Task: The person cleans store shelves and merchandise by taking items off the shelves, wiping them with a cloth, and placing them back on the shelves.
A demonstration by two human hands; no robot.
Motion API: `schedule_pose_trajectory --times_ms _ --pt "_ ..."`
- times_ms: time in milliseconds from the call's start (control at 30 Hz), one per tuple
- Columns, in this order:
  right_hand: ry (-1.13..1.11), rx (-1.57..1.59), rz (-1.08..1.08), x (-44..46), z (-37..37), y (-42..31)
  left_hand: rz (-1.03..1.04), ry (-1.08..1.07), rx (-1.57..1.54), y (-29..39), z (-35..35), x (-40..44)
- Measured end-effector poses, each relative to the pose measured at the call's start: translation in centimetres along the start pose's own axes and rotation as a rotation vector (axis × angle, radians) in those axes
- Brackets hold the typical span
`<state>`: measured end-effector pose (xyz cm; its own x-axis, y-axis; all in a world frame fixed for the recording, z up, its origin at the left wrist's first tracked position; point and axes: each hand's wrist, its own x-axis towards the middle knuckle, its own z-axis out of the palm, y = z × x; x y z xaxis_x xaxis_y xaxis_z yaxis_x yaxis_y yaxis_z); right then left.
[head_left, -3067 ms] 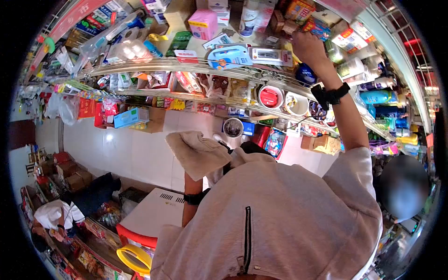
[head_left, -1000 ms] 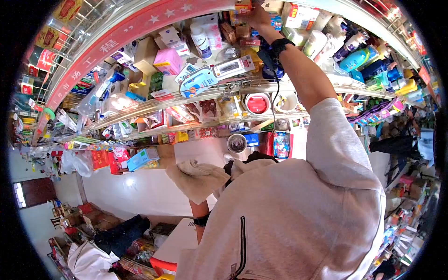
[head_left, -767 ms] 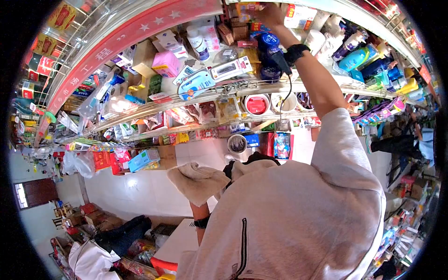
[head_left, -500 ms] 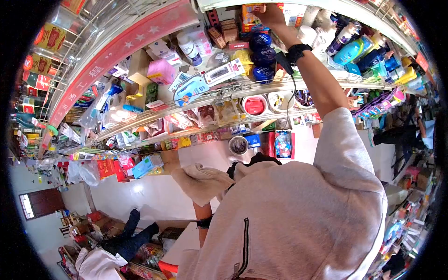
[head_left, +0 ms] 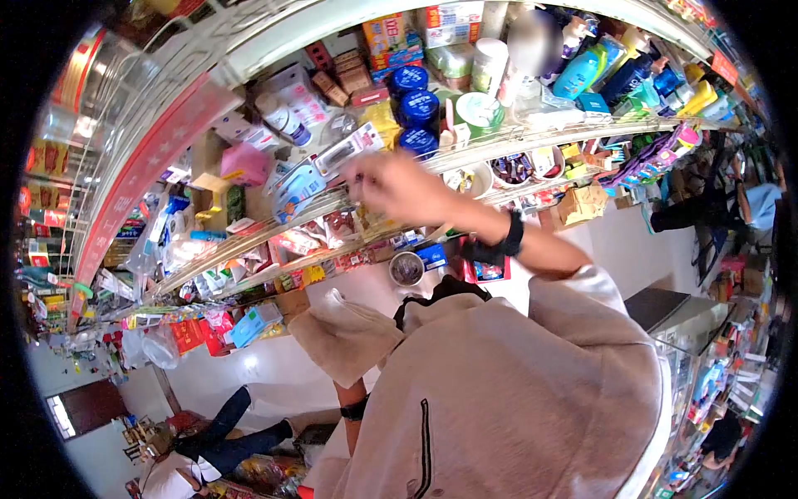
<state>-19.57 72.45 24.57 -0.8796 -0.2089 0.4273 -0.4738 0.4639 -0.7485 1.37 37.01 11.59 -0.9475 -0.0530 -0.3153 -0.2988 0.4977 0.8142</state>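
My right hand (head_left: 395,187), smeared by motion, is over the front edge of the shelf (head_left: 532,137). Its fingers look bent, but whether they hold anything is unclear. Close to the fingertips lies a white blister pack (head_left: 349,148) with a dark item inside. Left of it is a blue-and-white hanging pack (head_left: 299,191). Blue-lidded jars (head_left: 418,108) stand just behind the hand. Below my wrist dangles a black device (head_left: 486,252). My left arm points down beside my body with a black band (head_left: 356,407) on the wrist; the fingers of my left hand (head_left: 352,437) are hidden.
Shampoo bottles (head_left: 579,73) and a green-lidded tub (head_left: 480,112) stand on the shelf to the right. Lower down are a round container (head_left: 406,269) and a blue box (head_left: 432,255). Another person (head_left: 224,441) is at lower left, amid stacked goods.
My right hand has come down from an orange box at the back of the shelf, moving left to the shelf's front edge. The view has shifted slightly.
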Motion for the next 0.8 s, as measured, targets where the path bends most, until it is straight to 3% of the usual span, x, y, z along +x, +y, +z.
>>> schedule_pose_trajectory --times_ms 100,167,233,300,467,600,700,767,800 --pt "-0.252 0.064 0.193 -6.4 4.6 0.4 -0.001 -0.012 0.022 0.5 1.0 0.0" --pt "-0.292 0.113 0.269 -9.9 7.9 2.4 0.000 -0.024 0.035 1.0 1.9 0.1" --pt "-0.333 0.783 0.528 -12.7 9.8 2.8 0.003 -0.034 0.049 1.5 3.0 -0.2" --pt "-0.435 1.057 0.774 -14.8 9.3 2.6 0.005 -0.048 0.058 2.0 4.1 -0.6" --pt "-0.387 1.144 0.968 -18.0 8.1 1.3 -0.002 -0.077 0.076 3.3 6.9 -2.4" --pt "-0.342 1.427 0.926 -20.7 9.0 2.2 -0.010 -0.117 0.096 4.0 7.9 -4.9" --pt "-0.292 1.255 1.072 -24.7 15.0 5.0 -0.021 -0.167 0.110 3.9 7.2 -7.2" --pt "-0.515 1.512 0.953 -24.5 12.6 3.9 -0.038 -0.207 0.128 3.9 6.1 -8.6" --pt "-0.458 1.503 0.922 -24.7 11.4 2.1 -0.048 -0.222 0.125 3.8 5.8 -9.5"
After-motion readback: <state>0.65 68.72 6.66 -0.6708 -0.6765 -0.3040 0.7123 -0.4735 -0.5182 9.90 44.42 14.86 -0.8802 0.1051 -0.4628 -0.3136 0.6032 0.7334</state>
